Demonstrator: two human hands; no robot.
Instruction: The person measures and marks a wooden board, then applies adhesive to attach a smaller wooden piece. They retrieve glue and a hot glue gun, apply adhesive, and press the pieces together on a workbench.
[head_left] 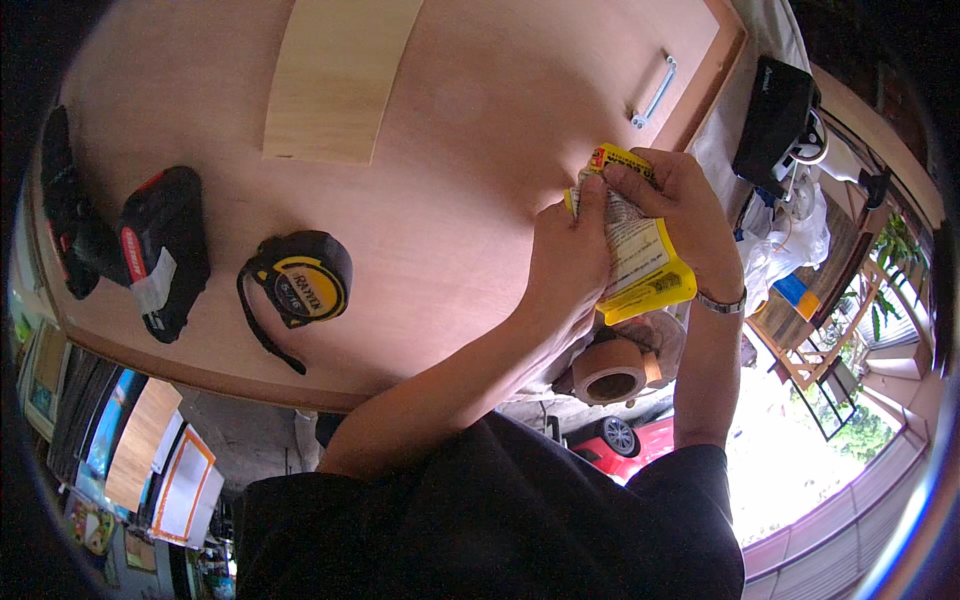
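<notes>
Both hands grip a yellow and white printed packet (640, 245) over the right part of a wooden panel (450, 180). My left hand (572, 250) pinches its left edge, with the thumb up along the front. Closed on the top corner is my right hand (685, 200), thumb over the printed face; a wristwatch sits on that wrist. The packet looks creased and partly folded, and its contents are hidden. A metal pull handle (655, 92) lies on the panel beyond my right hand.
A black and yellow tape measure (300, 280) and a black and red power tool (160, 255) lie at left. A thin wood board (340, 85) lies at the far side. Tape rolls (608, 372) sit below the hands; a black box (775, 120) stands right.
</notes>
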